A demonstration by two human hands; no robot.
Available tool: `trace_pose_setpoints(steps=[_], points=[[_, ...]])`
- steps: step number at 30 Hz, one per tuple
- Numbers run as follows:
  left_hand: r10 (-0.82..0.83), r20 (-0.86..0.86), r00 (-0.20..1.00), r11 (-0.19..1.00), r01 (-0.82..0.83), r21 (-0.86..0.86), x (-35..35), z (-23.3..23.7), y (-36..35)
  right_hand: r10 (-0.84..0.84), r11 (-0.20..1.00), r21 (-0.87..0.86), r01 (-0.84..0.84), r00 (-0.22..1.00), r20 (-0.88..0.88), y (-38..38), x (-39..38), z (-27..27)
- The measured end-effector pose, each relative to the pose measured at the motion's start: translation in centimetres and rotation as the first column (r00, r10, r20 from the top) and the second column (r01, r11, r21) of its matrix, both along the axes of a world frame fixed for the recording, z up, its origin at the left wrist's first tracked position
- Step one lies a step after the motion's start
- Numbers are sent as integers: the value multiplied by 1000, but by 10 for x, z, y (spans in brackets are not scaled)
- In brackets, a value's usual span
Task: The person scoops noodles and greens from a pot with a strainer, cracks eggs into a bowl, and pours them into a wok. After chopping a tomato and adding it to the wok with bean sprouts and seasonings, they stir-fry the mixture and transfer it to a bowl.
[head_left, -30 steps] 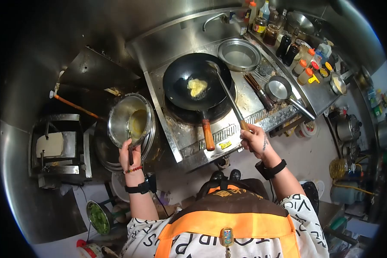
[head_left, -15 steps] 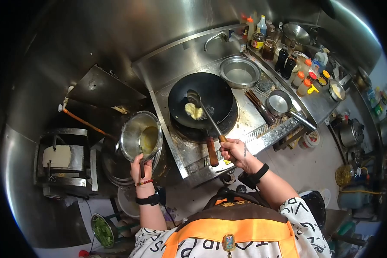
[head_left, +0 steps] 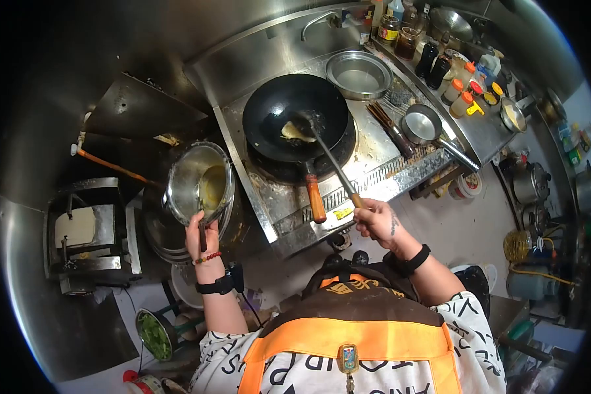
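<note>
My right hand (head_left: 376, 220) is closed round the wooden grip of a long ladle (head_left: 335, 165). Its head reaches into a black wok (head_left: 276, 98) on the burner, pressed against a pale yellow, egg-like piece (head_left: 293, 132). The wok's wooden handle (head_left: 316, 199) points toward me, left of the ladle, with no hand on it. My left hand (head_left: 202, 236) grips the near rim of a tilted metal bowl (head_left: 184, 177). Yellowish liquid (head_left: 212, 188) lies inside it. A dark utensil handle (head_left: 202, 235) runs from the bowl across my left fingers.
Behind the wok stands a wide metal pan (head_left: 359, 73); a small saucepan (head_left: 421, 123) sits to its right. Sauce bottles (head_left: 438, 69) crowd the right-hand shelf. At far left is a metal appliance with a pale slab (head_left: 75, 226). A container of greens (head_left: 153, 336) stands low at left.
The ladle head has turned and swung slightly toward the right of the wok, and the yellow piece looks flatter. The whole view has shifted, and my left hand still holds the bowl.
</note>
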State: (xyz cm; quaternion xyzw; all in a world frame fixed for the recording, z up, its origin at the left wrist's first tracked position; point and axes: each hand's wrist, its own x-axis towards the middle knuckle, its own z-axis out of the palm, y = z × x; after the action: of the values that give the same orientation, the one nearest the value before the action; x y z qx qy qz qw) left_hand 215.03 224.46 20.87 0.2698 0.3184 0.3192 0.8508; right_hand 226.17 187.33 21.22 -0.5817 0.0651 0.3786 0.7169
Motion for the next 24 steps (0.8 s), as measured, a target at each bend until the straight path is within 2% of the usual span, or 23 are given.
trace_pose_setpoints(steps=[5, 9, 11, 13, 15, 17, 18, 19, 21, 22, 23, 24], points=[[-9, 4, 1000, 1000, 9, 6, 1, -4, -2, -117, 992, 43, 115, 992, 46, -7, 10, 4], [19, -28, 999, 1000, -19, 15, 5, -1, -8, -113, 994, -10, 113, 993, 28, 14, 19, 10], [19, -35, 999, 1000, -18, 18, 5, 2, -10, -113, 992, 61, 112, 994, 9, 20, 31, 4], [12, -32, 999, 999, -11, 34, 5, 6, -13, -109, 962, 229, 150, 977, -181, 20, 44, 8], [51, -31, 998, 998, -50, 28, 3, 10, -17, -100, 968, 214, 132, 983, -155, 22, 46, 6], [83, -56, 995, 995, -80, 54, -1, 13, -18, -55, 998, 1, 55, 994, 96, 25, 39, 3], [90, -50, 995, 995, -87, 53, -3, 12, -17, -60, 996, -66, 68, 992, 114, 28, 33, 5], [78, -21, 997, 996, -77, 41, -6, 12, -16, -57, 998, -28, 59, 995, 83, 29, 30, -4], [72, 13, 997, 997, -73, 29, -13, 6, -13, -121, 976, 165, 142, 983, -135, 35, 22, -8], [80, 2, 997, 996, -80, 31, -18, -2, -8, -119, 965, 205, 161, 972, -204, 38, 19, -8], [87, -8, 996, 996, -87, 34, -22, -8, -4, -91, 904, 361, 229, 928, -360, 42, 19, -19], [74, 9, 997, 996, -75, 39, -25, -11, -1, 17, 791, 519, 323, 837, -546, 43, 23, -19]])
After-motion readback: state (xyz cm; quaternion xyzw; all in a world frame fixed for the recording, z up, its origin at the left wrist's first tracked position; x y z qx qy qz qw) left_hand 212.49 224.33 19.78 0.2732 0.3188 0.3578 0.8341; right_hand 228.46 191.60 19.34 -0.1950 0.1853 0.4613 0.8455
